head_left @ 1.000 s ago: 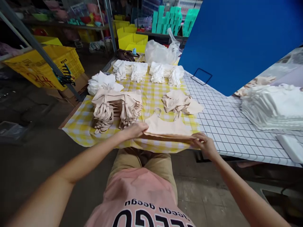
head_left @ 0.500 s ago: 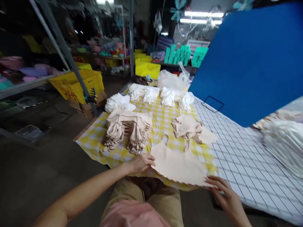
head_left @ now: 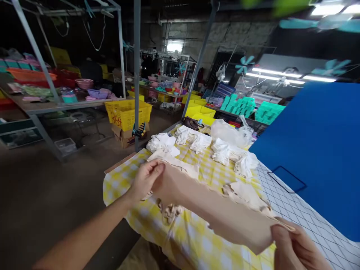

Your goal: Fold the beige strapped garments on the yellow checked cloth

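Garment of beige fabric (head_left: 213, 208) stretches above the yellow-and-white checked tablecloth (head_left: 119, 187); the left hand (head_left: 144, 180) pinches one end, the right hand (head_left: 296, 245) the other. On the tablecloth lie a partly hidden beige garment stack (head_left: 185, 167), a crumpled beige heap (head_left: 247, 194) and, toward its far end, white folded garments (head_left: 232, 153).

Beige garment (head_left: 213, 206): thin cloth, matt, smooth face, wavy edge. White garments (head_left: 161, 144): cloth too, matt, crumpled surf. Checked table cover (head_left: 194, 238): looks like cloth, matt, w/ soft creases. Plastic bag (head_left: 226, 132): thin, semi-transp., glossy, wrinkled. Blue board (head_left: 317, 150): smooth, matt; mat'l not clear. Yellow crate (head_left: 129, 114): moulded plastic, slightly glossy. Carton (head_left: 125, 137): cardboard, matt. Upright post (head_left: 137, 75): grey metal, smooth, dull. Back wall (head_left: 185, 37): rough, matt.
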